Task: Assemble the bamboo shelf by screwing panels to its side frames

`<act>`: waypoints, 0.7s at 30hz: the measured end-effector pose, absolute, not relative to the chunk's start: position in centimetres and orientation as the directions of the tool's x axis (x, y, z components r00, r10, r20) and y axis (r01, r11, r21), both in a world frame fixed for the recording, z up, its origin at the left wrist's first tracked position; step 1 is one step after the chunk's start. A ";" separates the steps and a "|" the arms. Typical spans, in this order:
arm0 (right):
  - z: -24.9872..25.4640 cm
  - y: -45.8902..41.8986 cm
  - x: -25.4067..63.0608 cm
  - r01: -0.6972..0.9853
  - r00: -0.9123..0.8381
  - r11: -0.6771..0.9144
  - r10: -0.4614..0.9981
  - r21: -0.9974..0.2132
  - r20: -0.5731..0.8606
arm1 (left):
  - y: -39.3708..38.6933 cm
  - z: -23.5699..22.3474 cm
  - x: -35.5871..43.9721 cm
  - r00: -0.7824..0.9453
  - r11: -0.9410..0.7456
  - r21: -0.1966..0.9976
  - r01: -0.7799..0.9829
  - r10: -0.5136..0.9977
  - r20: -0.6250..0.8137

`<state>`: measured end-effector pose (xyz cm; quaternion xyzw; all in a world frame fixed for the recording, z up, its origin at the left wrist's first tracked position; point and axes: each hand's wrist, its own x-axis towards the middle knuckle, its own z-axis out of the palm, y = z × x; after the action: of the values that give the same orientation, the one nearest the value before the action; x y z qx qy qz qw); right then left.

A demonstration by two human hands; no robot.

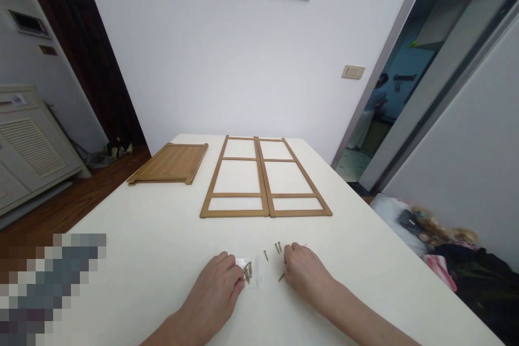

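Bench (133,259), white: stacked wooden panels (174,163) on the left, two ladder-like wooden frames (265,194) side by side at centre, loose screws (266,255) and a clear plastic bag (254,279) with further screws nearer the viewer.

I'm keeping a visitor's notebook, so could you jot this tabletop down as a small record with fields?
Surface: white table
Left: left hand at a small clear bag
Screws at bag: several, in or on it unclear
Right: right hand beside loose screws
Beyond: two barred wooden frames, flat, side by side
Far left: brown wooden panel, flat
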<state>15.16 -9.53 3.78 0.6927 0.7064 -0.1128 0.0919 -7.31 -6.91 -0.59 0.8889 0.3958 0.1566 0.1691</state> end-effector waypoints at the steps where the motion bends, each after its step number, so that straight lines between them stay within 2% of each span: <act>1: 3.8 -9.5 15.2 0.999 -0.028 0.020 0.958 -0.032 -0.286 | -6.9 -0.6 -7.3 0.643 -0.633 0.428 0.645 0.753 0.144; 10: 4.2 -9.0 15.4 0.998 0.011 -0.030 0.954 -0.059 -0.299 | -6.8 -0.9 -7.9 0.607 -0.644 0.447 0.620 0.755 0.246; 14: 4.7 -8.9 14.8 0.991 -0.015 -0.021 0.965 -0.135 -0.263 | -6.5 -0.7 -8.1 0.565 -0.616 0.473 0.631 0.782 0.265; 18: 5.6 -9.0 12.3 0.959 -0.162 0.120 0.975 -0.257 -0.151 | -6.2 -0.2 -8.3 0.531 -0.581 0.517 0.628 0.806 0.261; 21: 5.8 -9.0 10.1 0.940 -0.243 0.191 0.956 -0.282 -0.162 | -6.2 -0.1 -8.4 0.520 -0.561 0.533 0.633 0.818 0.245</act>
<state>10.08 -8.97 5.84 0.6149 0.7712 -0.1632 -0.0251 -8.37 -6.19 -0.08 0.8501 0.4267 0.2408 0.1929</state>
